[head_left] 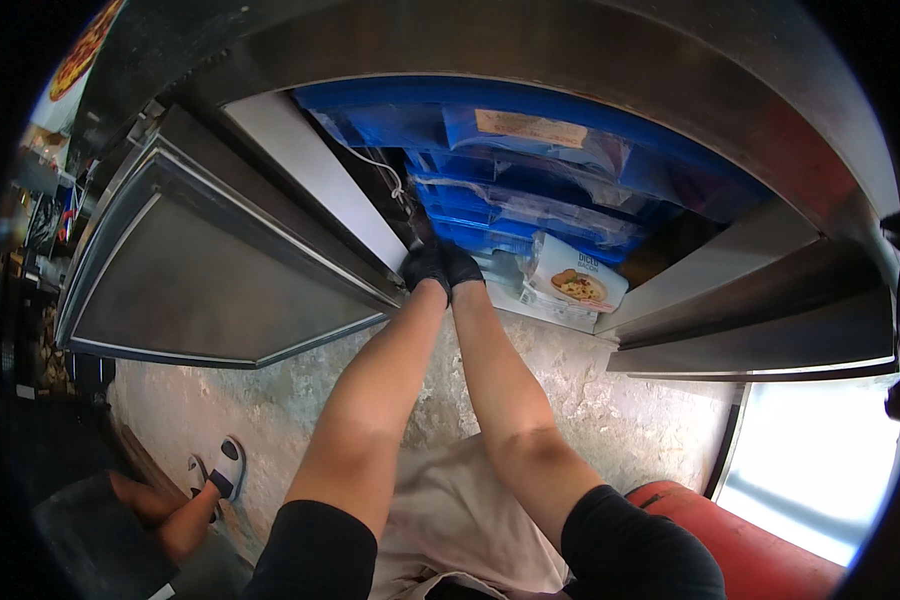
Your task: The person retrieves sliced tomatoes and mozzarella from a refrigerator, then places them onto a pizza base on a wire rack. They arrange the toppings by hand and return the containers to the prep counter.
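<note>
Both arms reach forward into a steel cabinet with its doors standing open. In black gloves, my left hand [425, 268] and my right hand [461, 264] are side by side at the bottom left of the opening. Their fingers are dark and turned away, so what they touch or hold is hidden. Stacked blue crates [530, 232] with clear plastic wrapping fill the space above and behind them. Just right of my right hand, a white printed package [576, 282] with a picture of food leans on the cabinet floor.
An open door [220, 270] juts out at left, another [770, 335] at right. A white cord [375, 162] hangs inside. A tan label [530, 128] marks the top crate. Someone's shoes [230, 468] are at lower left; a red rounded object [740, 550] is at lower right.
</note>
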A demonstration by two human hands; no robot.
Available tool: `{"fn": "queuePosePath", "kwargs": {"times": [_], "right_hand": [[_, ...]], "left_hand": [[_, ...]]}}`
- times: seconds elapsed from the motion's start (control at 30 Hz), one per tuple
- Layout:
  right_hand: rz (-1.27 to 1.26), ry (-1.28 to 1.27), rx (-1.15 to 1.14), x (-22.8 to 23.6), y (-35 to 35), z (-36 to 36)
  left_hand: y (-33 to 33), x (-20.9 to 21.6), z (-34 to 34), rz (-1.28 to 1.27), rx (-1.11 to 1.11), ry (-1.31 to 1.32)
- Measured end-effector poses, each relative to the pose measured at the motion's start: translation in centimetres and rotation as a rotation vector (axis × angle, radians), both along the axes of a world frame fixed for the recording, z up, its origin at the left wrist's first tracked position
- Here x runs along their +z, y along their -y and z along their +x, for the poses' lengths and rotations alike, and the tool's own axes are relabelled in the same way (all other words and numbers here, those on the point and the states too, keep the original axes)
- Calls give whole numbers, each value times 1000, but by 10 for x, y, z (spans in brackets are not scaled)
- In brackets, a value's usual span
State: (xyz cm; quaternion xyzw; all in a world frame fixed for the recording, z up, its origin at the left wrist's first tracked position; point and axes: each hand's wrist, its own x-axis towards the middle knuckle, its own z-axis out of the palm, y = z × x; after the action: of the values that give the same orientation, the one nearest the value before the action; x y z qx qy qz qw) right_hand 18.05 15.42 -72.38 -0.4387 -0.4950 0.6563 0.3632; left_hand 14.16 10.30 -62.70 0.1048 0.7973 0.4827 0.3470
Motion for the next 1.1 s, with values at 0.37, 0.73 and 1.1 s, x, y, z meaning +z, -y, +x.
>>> {"fn": "queuePosePath", "kwargs": {"times": [0.37,0.73,1.1], "right_hand": [[119,167,76,19,15,13],[536,651,384,66,77,65],[-791,-165,2,141,167,130]], "left_hand": [[20,33,18,-252,-25,-264],[73,13,40,-165,-74,-483],[205,61,43,123,-200,354]]}}
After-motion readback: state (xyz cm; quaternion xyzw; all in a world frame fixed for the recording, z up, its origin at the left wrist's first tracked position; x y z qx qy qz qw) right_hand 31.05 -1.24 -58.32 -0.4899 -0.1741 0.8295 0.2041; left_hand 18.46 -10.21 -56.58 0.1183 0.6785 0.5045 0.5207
